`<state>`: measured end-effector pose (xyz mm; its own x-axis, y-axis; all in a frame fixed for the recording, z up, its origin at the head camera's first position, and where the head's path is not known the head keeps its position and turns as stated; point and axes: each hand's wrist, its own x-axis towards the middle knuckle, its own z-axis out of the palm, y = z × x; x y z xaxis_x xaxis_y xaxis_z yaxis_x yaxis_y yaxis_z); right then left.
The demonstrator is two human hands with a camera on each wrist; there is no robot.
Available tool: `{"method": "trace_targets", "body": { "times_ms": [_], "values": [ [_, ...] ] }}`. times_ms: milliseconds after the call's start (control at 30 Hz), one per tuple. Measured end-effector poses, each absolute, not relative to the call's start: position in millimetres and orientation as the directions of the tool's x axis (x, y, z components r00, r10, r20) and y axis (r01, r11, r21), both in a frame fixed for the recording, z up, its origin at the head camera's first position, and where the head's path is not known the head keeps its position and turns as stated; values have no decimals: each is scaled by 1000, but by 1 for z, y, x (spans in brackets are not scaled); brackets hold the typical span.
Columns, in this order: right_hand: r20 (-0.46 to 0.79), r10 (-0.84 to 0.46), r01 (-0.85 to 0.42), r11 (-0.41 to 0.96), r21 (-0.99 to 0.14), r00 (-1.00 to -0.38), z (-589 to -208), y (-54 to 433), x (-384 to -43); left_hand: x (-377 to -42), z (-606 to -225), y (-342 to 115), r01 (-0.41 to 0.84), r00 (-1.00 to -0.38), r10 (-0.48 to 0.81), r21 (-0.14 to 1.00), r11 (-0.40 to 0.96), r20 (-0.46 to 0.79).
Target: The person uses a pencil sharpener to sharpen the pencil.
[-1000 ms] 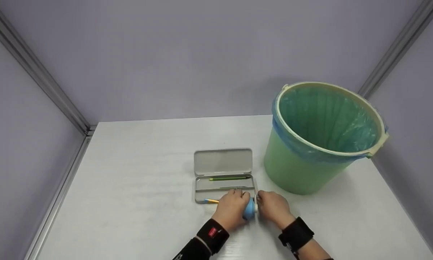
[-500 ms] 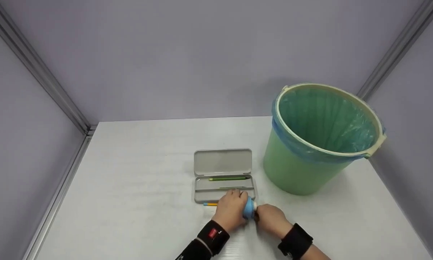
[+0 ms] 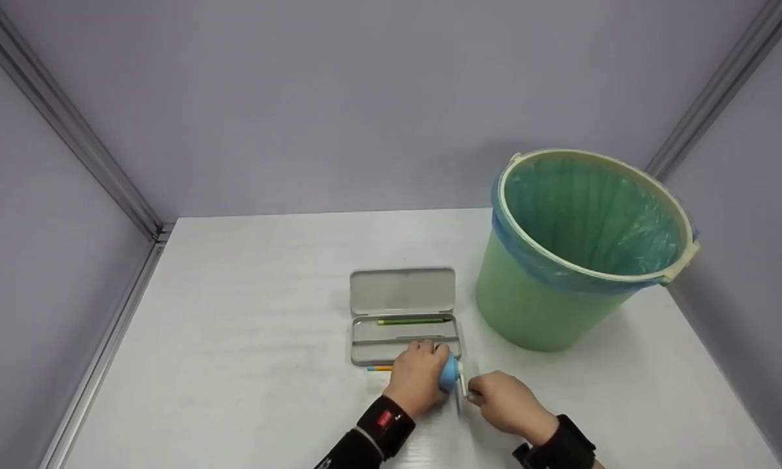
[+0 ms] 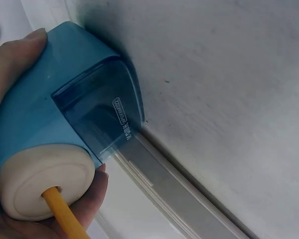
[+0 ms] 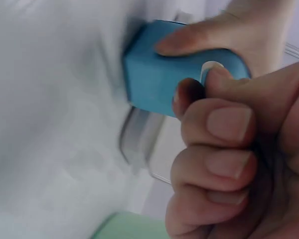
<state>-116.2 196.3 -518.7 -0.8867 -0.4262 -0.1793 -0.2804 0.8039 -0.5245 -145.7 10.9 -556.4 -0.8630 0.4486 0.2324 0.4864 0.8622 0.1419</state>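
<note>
My left hand (image 3: 416, 374) grips a blue crank pencil sharpener (image 3: 449, 373) from above, close to the front edge of an open metal pencil case. A yellow-orange pencil (image 4: 65, 214) sticks out of the hole in the sharpener's cream round face, and its blue end points left in the head view. The sharpener's dark see-through shavings drawer (image 4: 102, 107) faces the case side. On the other end, my right hand (image 3: 508, 400) pinches the knob of the white crank arm (image 3: 463, 384) between thumb and forefinger, with the other fingers curled.
The grey pencil case (image 3: 403, 292) lies with its lid back; a green pencil (image 3: 412, 321) rests in its rear section. A large green bin (image 3: 541, 306) with a blue liner stands to the right at the back. Walls enclose the white table (image 3: 247, 339).
My right hand has moved down toward me and slightly right with the crank. The pencil's blue end has shifted slightly toward me and lies level. The left hand stays put.
</note>
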Motion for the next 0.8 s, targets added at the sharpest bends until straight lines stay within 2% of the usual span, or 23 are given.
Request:
{"method": "trace_targets", "body": {
  "times_ms": [367, 567, 800],
  "values": [
    [-117, -303, -193, 815, -546, -946, -501, 194, -136, -145, -557, 11, 481, -866, 440, 150, 864, 239],
    [-80, -228, -147, 821, -551, -970, -511, 188, -156, -144, -557, 10, 499, -854, 460, 129, 857, 243],
    [-95, -210, -125, 828, -547, -973, -526, 185, -171, -142, -557, 10, 512, -847, 478, 112, 852, 233]
  ]
}}
